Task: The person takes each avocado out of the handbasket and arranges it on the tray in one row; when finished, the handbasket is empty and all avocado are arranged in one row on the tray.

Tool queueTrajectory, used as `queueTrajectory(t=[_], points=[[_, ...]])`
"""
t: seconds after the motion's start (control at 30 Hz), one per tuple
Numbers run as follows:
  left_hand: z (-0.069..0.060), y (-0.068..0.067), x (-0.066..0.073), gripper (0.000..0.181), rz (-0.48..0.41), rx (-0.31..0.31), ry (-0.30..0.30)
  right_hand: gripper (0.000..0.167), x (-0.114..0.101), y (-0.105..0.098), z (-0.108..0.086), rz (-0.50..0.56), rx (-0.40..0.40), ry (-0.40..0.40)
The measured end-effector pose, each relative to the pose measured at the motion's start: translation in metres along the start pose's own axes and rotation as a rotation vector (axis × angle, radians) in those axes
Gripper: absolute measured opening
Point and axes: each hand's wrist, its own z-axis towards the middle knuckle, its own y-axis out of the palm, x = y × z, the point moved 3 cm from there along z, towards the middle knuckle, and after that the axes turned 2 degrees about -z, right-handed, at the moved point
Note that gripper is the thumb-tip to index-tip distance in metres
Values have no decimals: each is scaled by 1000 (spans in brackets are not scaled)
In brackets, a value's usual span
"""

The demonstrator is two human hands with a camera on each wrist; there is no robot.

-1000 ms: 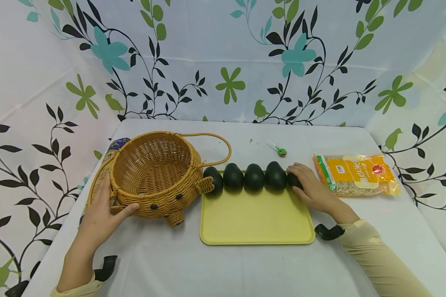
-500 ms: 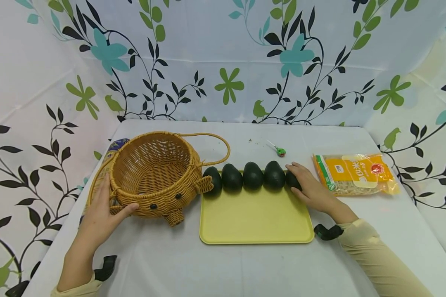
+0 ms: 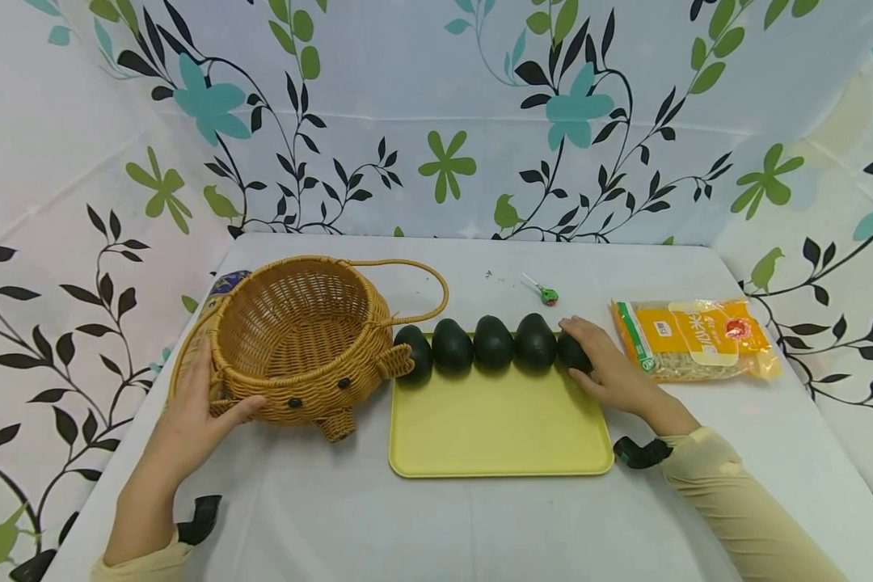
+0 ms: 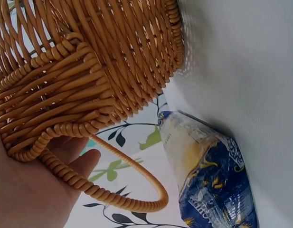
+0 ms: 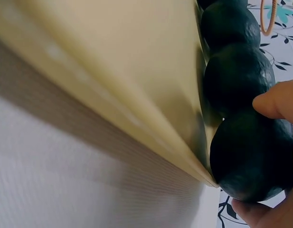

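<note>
A wicker basket (image 3: 356, 388) with a pig-like face and looped handles sits at the left of the table. My left hand (image 3: 182, 428) grips its left side, thumb toward the front. In the left wrist view, its fingers reach behind a woven flap (image 4: 56, 95) beside the handle (image 4: 103, 192). Several dark green avocados (image 3: 493, 343) stand in a row along the back of the yellow tray (image 3: 502, 436). My right hand (image 3: 614, 376) holds the rightmost avocado (image 5: 250, 154) between thumb and fingers; it touches its neighbour (image 5: 239, 78). The basket's ear partly covers the leftmost avocado (image 3: 415, 360).
An orange and clear food packet (image 3: 698, 341) lies right of my right hand. A lollipop (image 3: 547, 296) lies behind the tray. A blue and yellow bag (image 4: 217, 185) sits left of the basket, mostly hidden in the head view. Patterned cloth (image 3: 447, 166) hangs around the table.
The basket and my left hand have shifted very slightly left. My right hand stays on the rightmost avocado, and the row is unchanged.
</note>
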Motion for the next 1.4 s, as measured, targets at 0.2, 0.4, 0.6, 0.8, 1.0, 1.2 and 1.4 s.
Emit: queueTrajectory(t=[0.2,0.4,0.6,0.8,1.0,1.2,1.4], points=[[5,-3,-5,103,-10,-17,17,78,0,-2,0,-5,14,-3],[12,-6,-10,102,-4,-21,50,79,1,-2,0,0,19,9],[17,-12,-13,99,-29,-27,48,80,4,0,-1,10,3,49],[19,-15,-15,98,-40,-23,34,79,3,0,1,28,-16,68],[20,-13,-16,99,-38,-32,21,78,4,1,0,33,-35,72],[22,-14,-19,100,-15,-50,2,79,1,3,2,51,-82,85],[22,-13,-19,100,-20,-47,7,81,2,4,3,36,-90,72]])
